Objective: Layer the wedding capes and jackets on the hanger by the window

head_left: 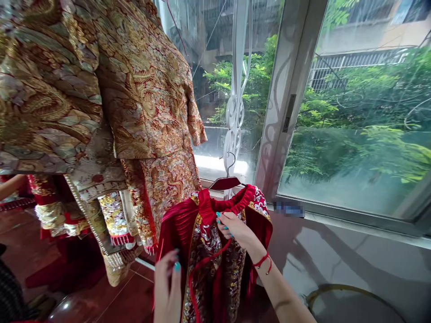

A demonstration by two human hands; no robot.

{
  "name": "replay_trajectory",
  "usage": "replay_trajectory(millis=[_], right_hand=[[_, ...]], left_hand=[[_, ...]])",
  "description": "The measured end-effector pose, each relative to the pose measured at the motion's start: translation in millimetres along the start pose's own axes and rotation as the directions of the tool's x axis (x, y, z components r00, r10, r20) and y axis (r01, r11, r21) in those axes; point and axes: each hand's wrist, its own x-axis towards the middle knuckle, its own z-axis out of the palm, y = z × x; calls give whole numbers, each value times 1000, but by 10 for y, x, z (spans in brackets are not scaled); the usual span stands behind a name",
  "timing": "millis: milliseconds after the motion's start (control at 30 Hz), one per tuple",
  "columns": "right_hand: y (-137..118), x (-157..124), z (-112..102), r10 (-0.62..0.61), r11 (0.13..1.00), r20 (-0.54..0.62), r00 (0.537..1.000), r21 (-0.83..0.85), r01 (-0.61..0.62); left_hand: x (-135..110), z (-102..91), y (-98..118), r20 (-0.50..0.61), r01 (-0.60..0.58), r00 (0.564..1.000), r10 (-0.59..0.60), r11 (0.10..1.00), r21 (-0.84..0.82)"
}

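A red velvet garment (177, 224) with gold and silver embroidery hangs from a dark red hanger (226, 183) in front of the window. My right hand (237, 229) is closed at the front of its neckline, thumb and fingers pinched together. A thin red cord (208, 259) runs out from under those fingers and droops down the front; the exact grip is partly hidden. My left hand (167, 282), slightly blurred, is raised beside the garment's left side. Its thumb stands apart from the fingers and nothing shows between them.
Heavily embroidered gold-and-red jackets (148, 85) hang at the left, with more beaded garments (114, 215) below them. Behind the hanger rises a white scrollwork metal bar (234, 107). A sliding window frame (281, 103) and a pale wall (323, 255) lie to the right. The floor has red tiles (124, 291).
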Motion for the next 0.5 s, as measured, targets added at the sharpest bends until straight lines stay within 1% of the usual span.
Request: replay_trajectory(millis=[33,67,100,133,167,233,300,367,433,500], right_hand=[[-25,-17,-17,2,1000,4,1000,-31,-2],[-55,-30,-33,4,999,9,1000,-54,-3],[-91,-40,-49,3,997,15,1000,-79,-2],[-135,-48,-68,2,995,22,1000,-104,0],[-192,-54,-97,2,992,29,1000,-127,2],[-344,-62,-196,7,986,43,999,-168,1],[-520,-75,-353,13,980,47,999,-201,-3],[-651,-100,-521,5,975,34,999,-222,3],[-659,-136,-628,-39,975,1,999,-220,38],[-525,-172,-639,-103,976,-36,994,-195,94]], left_hand=[[199,9,100,-142,-107,983,114,993,56],[392,33,202,-243,-183,946,213,973,141],[572,69,296,-265,-239,918,295,945,223],[734,112,373,-222,-289,910,350,920,266],[877,154,425,-161,-316,916,367,908,274],[1111,212,454,-62,-314,939,339,915,255],[1302,217,414,-32,-275,955,296,918,287],[1479,186,367,-17,-263,957,288,895,360],[1649,153,349,-3,-266,957,291,878,398],[1792,140,339,7,-265,958,286,875,406]])
